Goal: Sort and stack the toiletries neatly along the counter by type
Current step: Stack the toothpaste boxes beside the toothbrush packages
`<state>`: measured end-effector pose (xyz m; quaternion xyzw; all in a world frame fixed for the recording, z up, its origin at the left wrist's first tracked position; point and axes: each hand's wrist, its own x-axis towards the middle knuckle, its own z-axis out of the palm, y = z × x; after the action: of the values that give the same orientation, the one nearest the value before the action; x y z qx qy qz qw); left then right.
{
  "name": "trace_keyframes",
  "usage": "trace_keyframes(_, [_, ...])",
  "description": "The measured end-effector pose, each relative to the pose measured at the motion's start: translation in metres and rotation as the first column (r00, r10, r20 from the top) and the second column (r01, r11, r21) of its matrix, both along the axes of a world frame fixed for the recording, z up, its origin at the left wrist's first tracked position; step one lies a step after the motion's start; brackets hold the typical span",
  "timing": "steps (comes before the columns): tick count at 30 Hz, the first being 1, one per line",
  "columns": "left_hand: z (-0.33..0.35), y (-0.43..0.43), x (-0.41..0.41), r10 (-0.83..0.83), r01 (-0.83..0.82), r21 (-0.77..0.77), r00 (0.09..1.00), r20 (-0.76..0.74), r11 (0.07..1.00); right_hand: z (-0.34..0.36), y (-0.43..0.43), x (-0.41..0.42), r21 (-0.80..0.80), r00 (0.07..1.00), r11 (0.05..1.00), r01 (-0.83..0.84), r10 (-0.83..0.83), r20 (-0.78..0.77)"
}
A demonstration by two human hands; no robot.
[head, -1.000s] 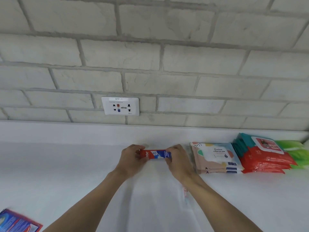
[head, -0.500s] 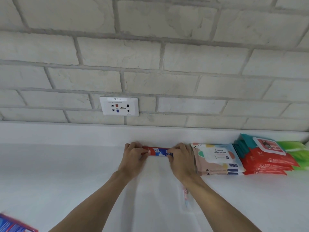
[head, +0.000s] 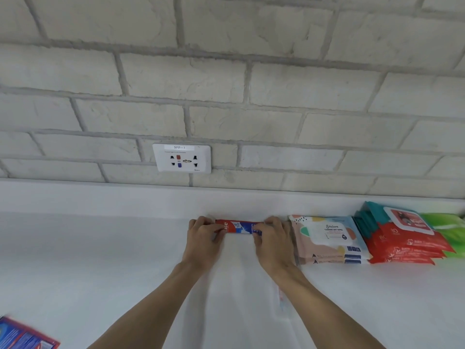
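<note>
Now the long red and blue toothpaste box [head: 239,227] sits a little closer to the back of the counter than it did a moment ago, and both hands still hold it. The left hand [head: 205,238] has its fingers curled around the left end, and the right hand [head: 273,238] has its fingers curled around the right end. The box lies flat on its long side, right by the low white step at the back of the smooth white counter [head: 100,260]. Just to the right of it is a stack of soft pink and blue wet wipe packs [head: 327,238], very close to the right hand. Next come shiny red wipe packs [head: 402,243] with teal packs [head: 364,217] tucked behind them, then bright green packs [head: 448,227] at the far end. A flat blue and red packet [head: 22,336] pokes in at the near left corner. Behind the counter is a pale grey brick wall [head: 251,84] with a white plug socket plate [head: 181,158] on it.
</note>
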<state>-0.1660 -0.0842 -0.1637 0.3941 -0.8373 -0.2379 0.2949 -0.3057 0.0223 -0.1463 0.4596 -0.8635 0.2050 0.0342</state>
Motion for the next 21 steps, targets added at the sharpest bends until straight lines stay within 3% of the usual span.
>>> trace_keyframes(16, [-0.0022,0.0006,-0.0043,0.045,-0.047,0.079,0.999,0.029,0.996,0.0053,-0.0019,-0.0030,0.017,0.999,0.999,-0.036,0.036,0.003])
trace_keyframes(21, [0.0039,0.0037,-0.0006,0.054,-0.045,0.115,0.996,-0.074,0.992,0.0071,-0.0009,-0.0012,0.021,0.999,0.999,-0.050,0.051,-0.004])
